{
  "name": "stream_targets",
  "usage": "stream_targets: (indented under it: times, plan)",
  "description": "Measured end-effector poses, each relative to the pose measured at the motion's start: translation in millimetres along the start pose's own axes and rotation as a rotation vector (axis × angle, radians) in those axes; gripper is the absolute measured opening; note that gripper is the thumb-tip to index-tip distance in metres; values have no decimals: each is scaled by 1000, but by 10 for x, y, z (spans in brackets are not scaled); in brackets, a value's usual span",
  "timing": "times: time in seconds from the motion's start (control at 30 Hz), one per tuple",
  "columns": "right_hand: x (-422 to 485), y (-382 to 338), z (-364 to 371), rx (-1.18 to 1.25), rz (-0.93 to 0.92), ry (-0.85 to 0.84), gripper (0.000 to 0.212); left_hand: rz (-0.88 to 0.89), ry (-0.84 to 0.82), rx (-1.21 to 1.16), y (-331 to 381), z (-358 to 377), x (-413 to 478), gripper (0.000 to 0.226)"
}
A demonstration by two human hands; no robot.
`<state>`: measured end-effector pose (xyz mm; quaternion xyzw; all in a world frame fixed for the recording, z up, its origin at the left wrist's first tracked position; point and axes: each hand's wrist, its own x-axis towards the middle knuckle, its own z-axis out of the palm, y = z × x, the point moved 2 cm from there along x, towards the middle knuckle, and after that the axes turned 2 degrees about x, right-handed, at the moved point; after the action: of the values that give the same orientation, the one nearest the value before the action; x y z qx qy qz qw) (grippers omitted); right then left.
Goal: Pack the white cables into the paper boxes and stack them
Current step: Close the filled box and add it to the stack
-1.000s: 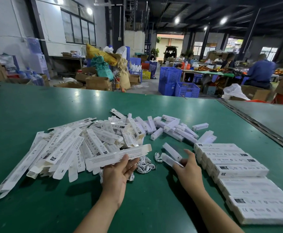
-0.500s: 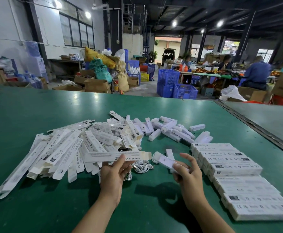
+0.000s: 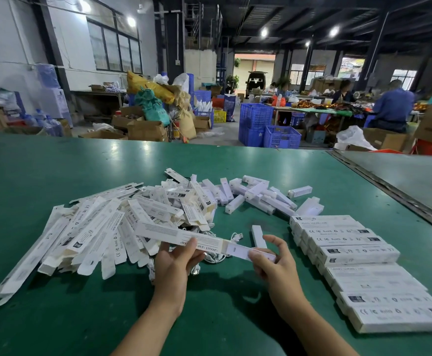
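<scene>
Meeting the open paper box (image 3: 179, 237): white bar (image 3: 254, 253).

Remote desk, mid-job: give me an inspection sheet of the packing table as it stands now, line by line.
Surface: green table, with light glare at the far side.
Job's things: flat box blanks heaped at left; white bars heaped at the far middle; one loose bar near the right hand; packed boxes in overlapping rows at right.
Clutter: nothing seen.
Grippers: left hand grips a long paper box; right hand pinches a white bar at the box's open end.
Cables: white cables lie on the table under and beside the held box.
Surroundings: blue crates, cardboard cartons, people seated at a far table.
</scene>
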<state>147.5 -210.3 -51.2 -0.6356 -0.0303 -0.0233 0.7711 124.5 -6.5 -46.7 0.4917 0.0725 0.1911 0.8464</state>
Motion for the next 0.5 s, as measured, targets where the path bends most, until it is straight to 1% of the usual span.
stream_targets:
  times: [0.1,0.17,0.2,0.3,0.37,0.43,0.5]
  plan:
    - [7,14,6,33,36,-23,50,18,-40,24,-10,28,-35,24]
    - [26,26,28,161,53,-12,50,17,-46,39,-19,39,-53,34]
    - [29,29,39,235,62,20,48,17,-50,40,-21,44,-60,35]
    - [30,27,43,375,66,137,27,25,-71,36,-19,68,-81,22]
    - [39,28,24,388,56,180,15,26,-83,46,-23,76,-94,15]
    - [49,34,9,352,52,201,15,24,-87,51,-23,74,-100,15]
    - [48,28,6,278,42,206,19,24,-84,44,-11,80,-103,21]
